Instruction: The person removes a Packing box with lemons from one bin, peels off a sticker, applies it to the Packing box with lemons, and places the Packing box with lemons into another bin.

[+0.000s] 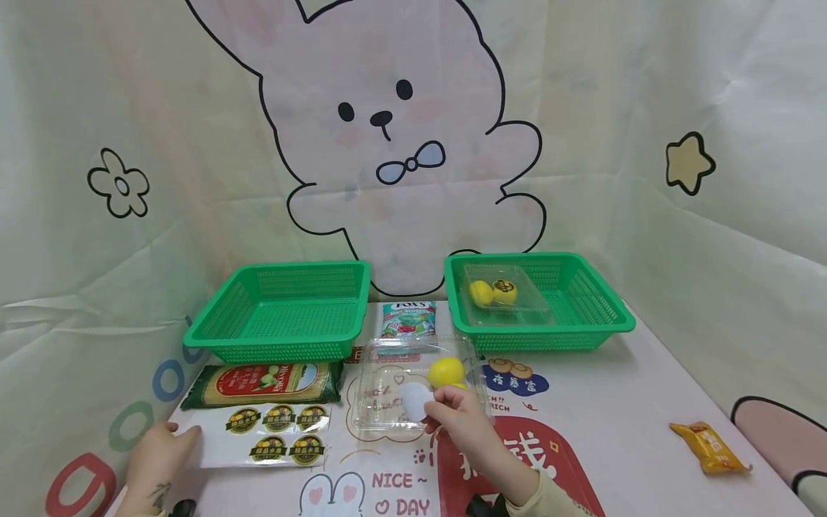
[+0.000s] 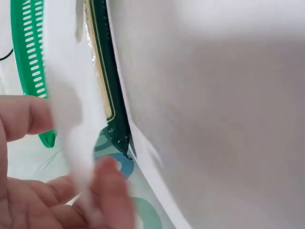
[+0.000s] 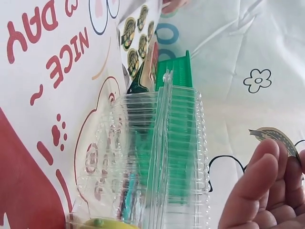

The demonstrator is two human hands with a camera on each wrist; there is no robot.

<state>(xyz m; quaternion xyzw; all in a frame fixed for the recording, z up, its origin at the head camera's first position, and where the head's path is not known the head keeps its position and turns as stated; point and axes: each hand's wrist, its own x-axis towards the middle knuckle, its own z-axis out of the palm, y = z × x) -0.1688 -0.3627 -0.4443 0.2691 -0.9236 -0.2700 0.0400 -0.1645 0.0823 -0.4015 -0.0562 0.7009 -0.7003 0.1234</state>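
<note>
A round sticker [image 3: 277,136], its white back facing the head view, is pinched between the thumb and fingers of my right hand [image 1: 461,424]. That hand hovers over a closed clear plastic box [image 1: 388,420] with yellow lemons [image 1: 446,372] inside on its right side. My left hand [image 1: 158,459] grips the left end of a white sticker sheet [image 1: 222,445], thumb on one face and fingers on the other in the left wrist view. Several round black-and-gold stickers [image 1: 268,449] remain on the sheet's right part.
A green basket [image 1: 278,352] stands at back left; another green basket [image 1: 536,341] at back right holds a clear box [image 1: 497,283] of lemons, one with a sticker. A noodle packet [image 1: 265,384] lies behind the sheet, a candy bag [image 1: 408,319] between the baskets, an orange snack packet [image 1: 709,446] far right.
</note>
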